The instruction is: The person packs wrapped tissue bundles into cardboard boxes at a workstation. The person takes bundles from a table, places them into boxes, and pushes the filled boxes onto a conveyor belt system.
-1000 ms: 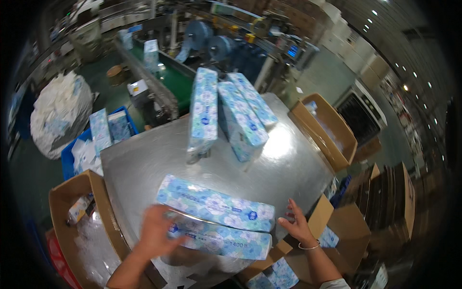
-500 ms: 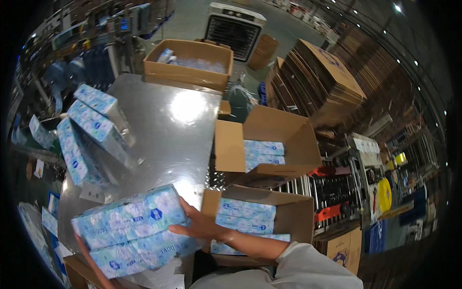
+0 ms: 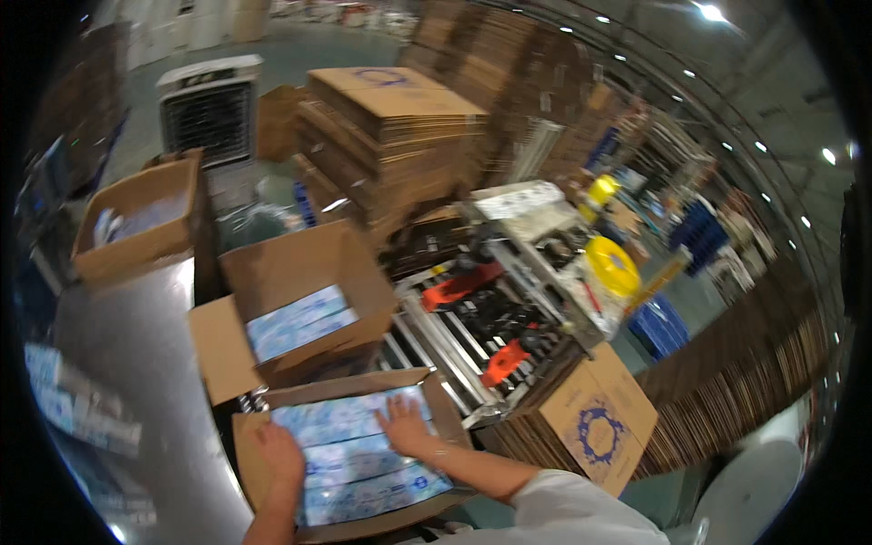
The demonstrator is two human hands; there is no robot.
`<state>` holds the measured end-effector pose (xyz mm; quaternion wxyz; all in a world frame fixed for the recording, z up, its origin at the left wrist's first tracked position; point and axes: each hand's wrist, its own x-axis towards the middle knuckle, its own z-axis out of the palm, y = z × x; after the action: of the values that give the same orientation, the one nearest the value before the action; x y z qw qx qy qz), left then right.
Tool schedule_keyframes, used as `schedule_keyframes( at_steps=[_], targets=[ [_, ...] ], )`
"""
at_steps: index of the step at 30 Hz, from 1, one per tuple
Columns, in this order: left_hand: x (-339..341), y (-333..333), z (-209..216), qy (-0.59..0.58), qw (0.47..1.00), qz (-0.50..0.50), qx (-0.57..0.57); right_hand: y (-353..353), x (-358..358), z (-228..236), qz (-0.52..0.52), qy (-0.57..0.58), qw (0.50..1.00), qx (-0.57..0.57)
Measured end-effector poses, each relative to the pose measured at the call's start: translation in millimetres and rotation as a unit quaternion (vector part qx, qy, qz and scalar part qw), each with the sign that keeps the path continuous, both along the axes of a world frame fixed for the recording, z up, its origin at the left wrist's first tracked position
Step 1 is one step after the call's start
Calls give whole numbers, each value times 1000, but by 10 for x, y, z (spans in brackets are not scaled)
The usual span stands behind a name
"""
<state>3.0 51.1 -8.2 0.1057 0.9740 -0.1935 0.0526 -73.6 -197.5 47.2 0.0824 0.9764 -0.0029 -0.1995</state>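
Blue-and-white floral packs of tissue (image 3: 363, 454) lie side by side in the nearer open carton (image 3: 386, 380), filling most of it. My right hand (image 3: 404, 427) rests on top of these packs with its fingers spread. At the carton's left side, my left hand (image 3: 282, 454) reaches in beside the packs, fingers stretched out and partly blurred. Neither hand grips anything that I can see. Just beyond stands a second open carton (image 3: 282, 250) with more tissue packs (image 3: 302, 320) low inside it.
A metal table (image 3: 136, 354) runs along the left, with several tissue packs (image 3: 77, 400) at its far left edge. A roller conveyor (image 3: 454, 331) with orange-red parts lies to the right. Flattened cartons (image 3: 400, 118) are stacked behind; another carton (image 3: 136, 222) stands at the table's far end.
The bundle of tissue packs held over the table is now out of my hands. Both hands have moved right to the nearer carton, which looks fuller. The view has turned right.
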Motion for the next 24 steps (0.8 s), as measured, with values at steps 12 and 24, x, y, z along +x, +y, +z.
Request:
schedule_keyframes(
  at_steps=[12,24],
  targets=[
    [93,806,-53,305,719,265,-565,-692,-127,326,-56,-318,929,180],
    [-788,-239,900,528,714,-459,31,-194,-288,-252,-2,129,974,185]
  ],
)
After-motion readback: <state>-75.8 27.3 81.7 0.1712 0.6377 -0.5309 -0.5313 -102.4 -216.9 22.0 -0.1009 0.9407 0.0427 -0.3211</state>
